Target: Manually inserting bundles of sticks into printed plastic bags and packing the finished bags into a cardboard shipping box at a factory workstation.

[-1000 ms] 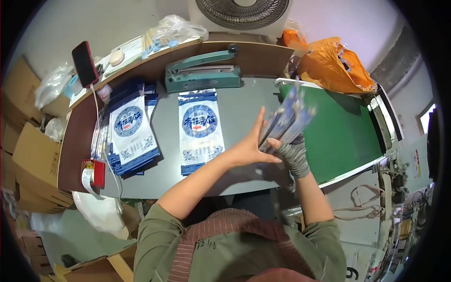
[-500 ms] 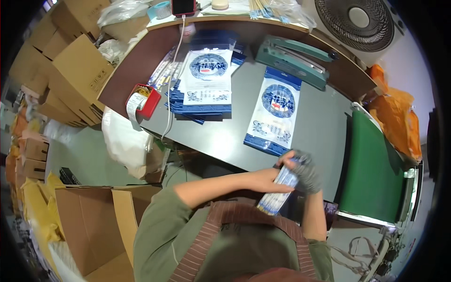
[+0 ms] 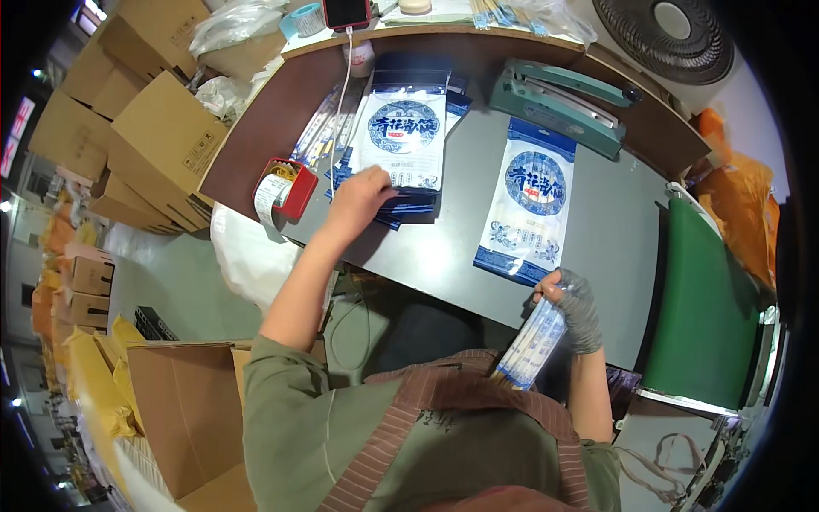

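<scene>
In a grey fingerless glove, my right hand (image 3: 572, 309) is closed round the top of a bundle of wrapped chopsticks (image 3: 531, 348), slim and blue-and-white, held slanting in front of my apron. Just beyond that hand, a blue-and-white printed plastic bag (image 3: 527, 200) lies flat on the grey table. My bare left hand (image 3: 362, 198) is at the lower edge of a stack of the same bags (image 3: 401, 141), with its fingers curled and pressed together. The fingertips are partly hidden, so whether a bag is pinched between them does not show.
Loose wrapped chopsticks (image 3: 321, 128) lie left of the stack, crossed by a white cable (image 3: 341, 107). A red box (image 3: 299, 192) sits at the table's left edge. Behind stands a green bag sealer (image 3: 559, 107). A green conveyor belt (image 3: 704, 299) borders the right; an open carton (image 3: 183, 410) stands lower left.
My left hand has let go of the chopstick bundle and moved up and left to the bag stack. My right hand still holds the bundle. The whole view has shifted slightly.
</scene>
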The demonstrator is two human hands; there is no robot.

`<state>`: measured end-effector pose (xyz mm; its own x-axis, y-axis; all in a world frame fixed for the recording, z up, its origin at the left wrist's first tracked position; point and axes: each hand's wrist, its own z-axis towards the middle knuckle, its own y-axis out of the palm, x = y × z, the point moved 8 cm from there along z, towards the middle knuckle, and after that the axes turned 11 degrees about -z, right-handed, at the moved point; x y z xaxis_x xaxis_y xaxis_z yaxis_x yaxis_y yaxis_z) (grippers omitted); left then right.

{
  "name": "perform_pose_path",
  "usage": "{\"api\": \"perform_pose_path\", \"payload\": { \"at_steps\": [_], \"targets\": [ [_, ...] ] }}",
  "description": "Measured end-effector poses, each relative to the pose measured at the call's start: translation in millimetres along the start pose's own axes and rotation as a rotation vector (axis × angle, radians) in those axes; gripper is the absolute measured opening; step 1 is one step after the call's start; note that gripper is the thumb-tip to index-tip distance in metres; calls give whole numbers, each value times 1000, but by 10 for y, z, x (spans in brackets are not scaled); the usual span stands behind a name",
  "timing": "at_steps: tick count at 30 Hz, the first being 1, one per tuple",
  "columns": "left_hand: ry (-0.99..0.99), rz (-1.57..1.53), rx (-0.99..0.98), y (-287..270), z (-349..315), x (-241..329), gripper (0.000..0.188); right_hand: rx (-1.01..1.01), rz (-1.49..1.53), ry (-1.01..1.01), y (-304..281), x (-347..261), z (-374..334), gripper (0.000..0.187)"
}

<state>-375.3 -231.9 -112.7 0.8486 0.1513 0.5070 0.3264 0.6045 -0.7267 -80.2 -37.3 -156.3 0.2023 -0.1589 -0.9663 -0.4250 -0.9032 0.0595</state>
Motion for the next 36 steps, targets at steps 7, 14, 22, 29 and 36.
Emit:
{"api": "perform_pose_path", "payload": {
  "at_steps": [7,14,22,29,36],
  "targets": [
    [-258,-251,-189,-96,149,-256,19,44,31,-3,-86,-26,-87,23],
    [-247,-293,46,24,335,-66,18,106,-30,-18,-217,-28,-212,25],
    [-105,-317,-146,1250,475,973,19,162,8,-34,-344,-8,-424,24],
    [-181,-844,-430,1653,102,1250,32,231,73,-40,-580,97,-665,25],
    [82,-155,15,1277,-366,1390,42,222,72,-70,-637,128,-709,25]
  ]
}}
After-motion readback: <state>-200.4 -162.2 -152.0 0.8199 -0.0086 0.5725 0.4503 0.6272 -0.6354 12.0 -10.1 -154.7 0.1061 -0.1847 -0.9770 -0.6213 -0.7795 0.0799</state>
